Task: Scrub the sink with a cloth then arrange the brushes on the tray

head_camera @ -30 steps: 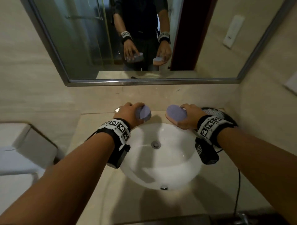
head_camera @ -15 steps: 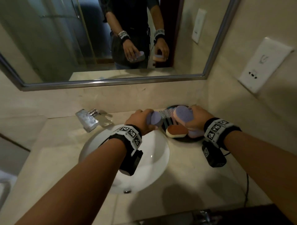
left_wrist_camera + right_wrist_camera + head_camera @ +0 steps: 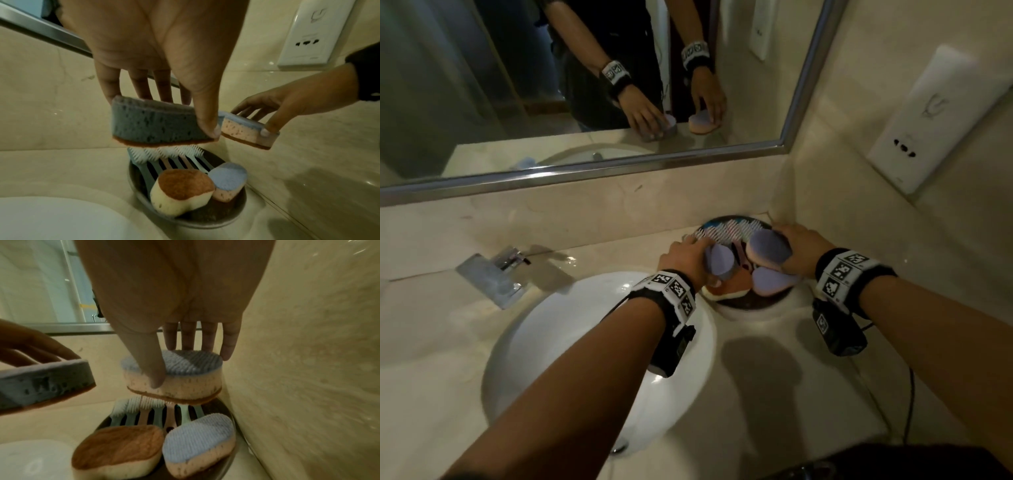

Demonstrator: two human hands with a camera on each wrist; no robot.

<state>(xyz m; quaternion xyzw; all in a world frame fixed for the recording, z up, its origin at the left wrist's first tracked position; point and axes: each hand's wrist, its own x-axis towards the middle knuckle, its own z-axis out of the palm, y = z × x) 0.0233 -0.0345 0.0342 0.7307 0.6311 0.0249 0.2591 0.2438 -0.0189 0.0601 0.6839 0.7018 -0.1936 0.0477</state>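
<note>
A round dark tray (image 3: 753, 305) sits in the counter's back right corner, with several silicone brushes (image 3: 179, 160) laid side by side at its back. In front of them on the tray lie a brown-topped sponge (image 3: 183, 185) and a blue-topped sponge (image 3: 228, 178). My left hand (image 3: 180, 113) pinches a blue-grey sponge (image 3: 156, 125) with a brown base just above the brushes. Beside it, my right hand (image 3: 180, 363) pinches a pink sponge (image 3: 185, 386) with a blue ribbed top over the tray's far right side. The white sink (image 3: 585, 342) lies to the left, under my left forearm.
A chrome tap (image 3: 489, 274) stands at the sink's back left. The right wall, with a white socket plate (image 3: 931, 120), runs close beside the tray. A mirror (image 3: 551, 85) hangs above the back splash. A black cable (image 3: 909, 404) trails off the counter's front right.
Both hands have carried their sponges rightwards from over the sink to over the tray. The head view has swung right with them.
</note>
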